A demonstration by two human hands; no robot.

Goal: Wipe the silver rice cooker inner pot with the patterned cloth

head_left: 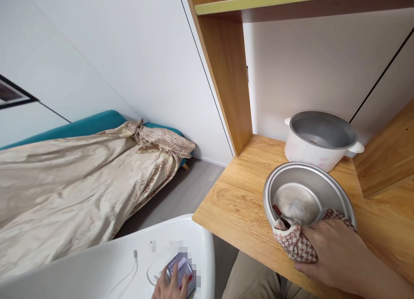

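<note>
On the wooden table (239,199), just in front of a white cooker body (315,156), sits a round metal pot (294,197), mouth up. Right hand (333,251) at its near rim; grip closed on a patterned cloth (297,246), which is draped over that rim. Handling, by judgement: wall looks thin and stiff, so probably light for its width; smooth metal, likely slippery to bare fingers; broad flared rim is the best hold, cloth adding friction. Cloth itself soft and pliable. Left hand (171,287) well apart, fingers spread over a phone (181,260) on a white curved surface (97,264); whether it supports the phone, cannot tell. White cable (135,255) nearby. Farther off: teal couch (97,123) under a beige cover (80,174).
</note>
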